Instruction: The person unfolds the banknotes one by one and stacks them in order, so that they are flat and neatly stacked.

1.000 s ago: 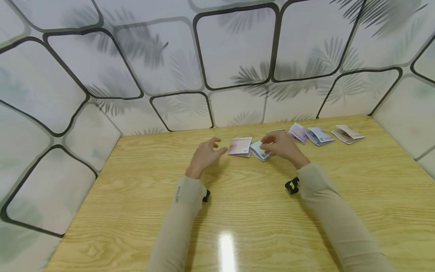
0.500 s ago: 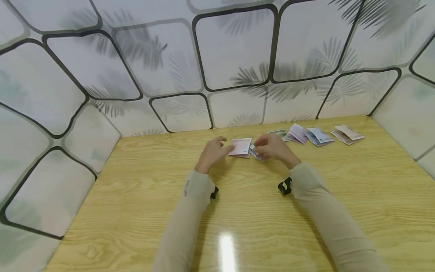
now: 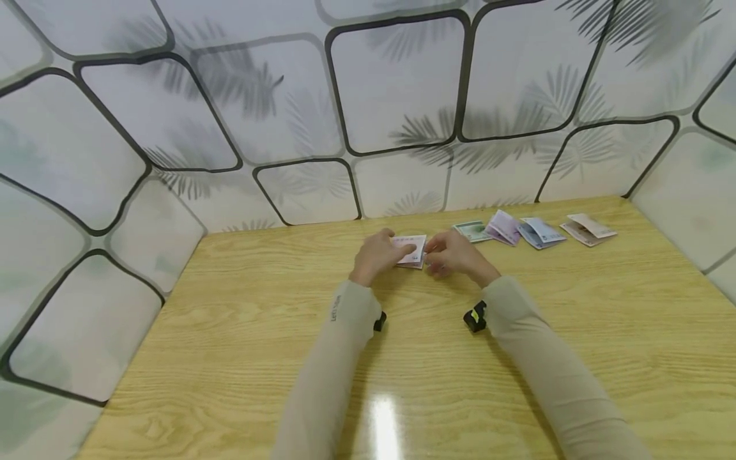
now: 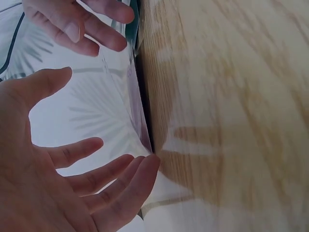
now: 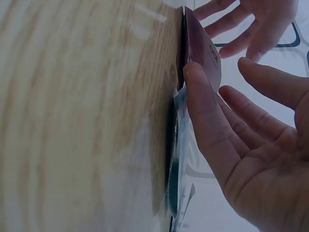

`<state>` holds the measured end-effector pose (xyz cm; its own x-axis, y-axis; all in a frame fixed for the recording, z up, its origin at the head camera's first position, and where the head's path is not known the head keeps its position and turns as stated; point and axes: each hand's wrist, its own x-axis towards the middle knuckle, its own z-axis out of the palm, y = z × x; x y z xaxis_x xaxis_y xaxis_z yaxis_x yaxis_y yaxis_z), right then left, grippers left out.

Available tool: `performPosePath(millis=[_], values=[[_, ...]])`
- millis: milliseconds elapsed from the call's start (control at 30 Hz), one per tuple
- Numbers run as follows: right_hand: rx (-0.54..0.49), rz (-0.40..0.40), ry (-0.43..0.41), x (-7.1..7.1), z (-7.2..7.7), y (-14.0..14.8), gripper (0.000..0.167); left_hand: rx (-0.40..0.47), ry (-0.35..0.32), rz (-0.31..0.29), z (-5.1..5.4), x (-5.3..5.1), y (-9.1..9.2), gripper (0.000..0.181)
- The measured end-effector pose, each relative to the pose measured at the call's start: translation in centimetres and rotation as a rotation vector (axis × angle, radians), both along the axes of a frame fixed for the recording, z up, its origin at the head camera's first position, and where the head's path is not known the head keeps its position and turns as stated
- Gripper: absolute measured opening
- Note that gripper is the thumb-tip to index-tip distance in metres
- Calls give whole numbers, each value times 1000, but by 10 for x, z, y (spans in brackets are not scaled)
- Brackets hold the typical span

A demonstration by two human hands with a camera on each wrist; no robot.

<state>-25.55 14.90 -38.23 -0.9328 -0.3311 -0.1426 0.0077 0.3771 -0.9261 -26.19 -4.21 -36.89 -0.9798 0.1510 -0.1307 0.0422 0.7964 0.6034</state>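
Seemingly mid-adjustment, a folded pink banknote point(image 3: 419, 241) lies on the worktop point(image 3: 425, 358), left hand point(image 3: 376, 257) at nine o'clock, right hand point(image 3: 457, 255) at three, both loosely spread, gripping nothing; a light touch seems needed next.

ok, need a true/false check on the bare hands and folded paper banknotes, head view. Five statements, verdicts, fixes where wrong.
1. The left hand is nearest the pink folded paper banknote. True.
2. The brown-and-cream folded paper banknote is the leftmost note. False: it is the rightmost.
3. The purple folded paper banknote lies between the green rectangular paper banknote and the blue folded paper banknote. True.
4. The right hand rests on the brown-and-cream note. False: it is by the pink note's right edge.
5. A small black device with a yellow-green mark shows at the right beige cuff. True.
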Motion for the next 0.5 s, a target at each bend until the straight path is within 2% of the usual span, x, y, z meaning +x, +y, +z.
performPosePath(millis=[233,500], values=[[13,-12,-17,1,1,-1,33,-105,-9,40,-2,-3,13,82],[60,-34,-4,0,0,0,27,-214,-12,57,-3,-2,24,84]])
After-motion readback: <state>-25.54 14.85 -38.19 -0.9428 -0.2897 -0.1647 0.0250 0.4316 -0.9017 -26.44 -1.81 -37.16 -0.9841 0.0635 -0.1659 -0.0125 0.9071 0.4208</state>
